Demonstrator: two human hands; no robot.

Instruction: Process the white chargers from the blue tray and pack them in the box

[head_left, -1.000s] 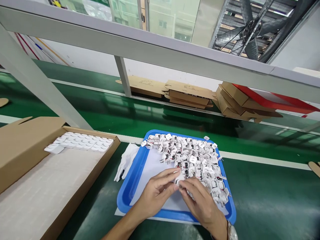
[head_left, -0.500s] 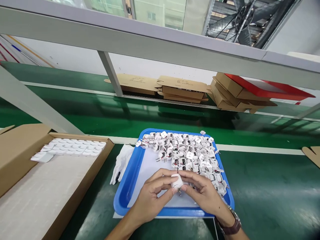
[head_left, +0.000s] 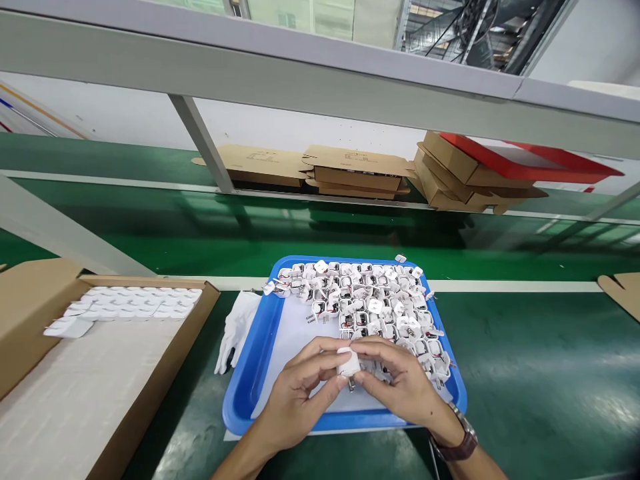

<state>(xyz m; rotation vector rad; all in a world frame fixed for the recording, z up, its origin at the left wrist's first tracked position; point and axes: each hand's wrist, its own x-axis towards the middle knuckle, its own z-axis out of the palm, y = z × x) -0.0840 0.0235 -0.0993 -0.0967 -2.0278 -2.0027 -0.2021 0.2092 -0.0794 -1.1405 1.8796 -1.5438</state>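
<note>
A small white plug adapter (head_left: 349, 363) with metal prongs pointing down is held over the front part of a blue tray (head_left: 240, 393). My left hand (head_left: 303, 393) grips its left side between thumb and fingers. On the right side, the fingertips and thumb of my right hand (head_left: 400, 380) close on the same piece. Many open white adapter housings (head_left: 360, 293) with wires and prongs fill the back and right of the tray, on a white sheet (head_left: 283, 340). My right hand hides some of them.
A cardboard box (head_left: 145, 393) at the left holds rows of white pieces (head_left: 135, 301). White gloves (head_left: 237, 330) lie between box and tray. Behind are a metal rail (head_left: 300, 80), flat cartons (head_left: 355, 173) and a red tray (head_left: 530, 160). Cardboard (head_left: 623, 293) sits at the right edge.
The view has shifted slightly. Both hands still hold the adapter, which has turned a little, so its prongs show more clearly below it.
</note>
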